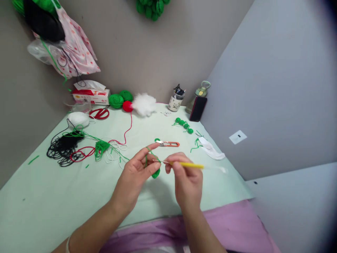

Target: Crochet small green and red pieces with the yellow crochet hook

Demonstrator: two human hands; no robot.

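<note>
Between the thumb and fingers of my left hand is a small green crochet piece, its lower end hanging below the thumb. Green yarn loops over the raised left index finger and trails left to a tangled green yarn bundle. My right hand is closed around a yellow-handled crochet hook. The hook's thin metal shaft points left and meets the green piece at my left fingertips. Just beyond the hands lies a pair of orange thread snips, with a small green ring by its tip.
Black yarn, a white yarn ball and red scissors lie left. Green balls, a red ball and white stuffing line the back. A phone leans upright at right, near green crocheted balls.
</note>
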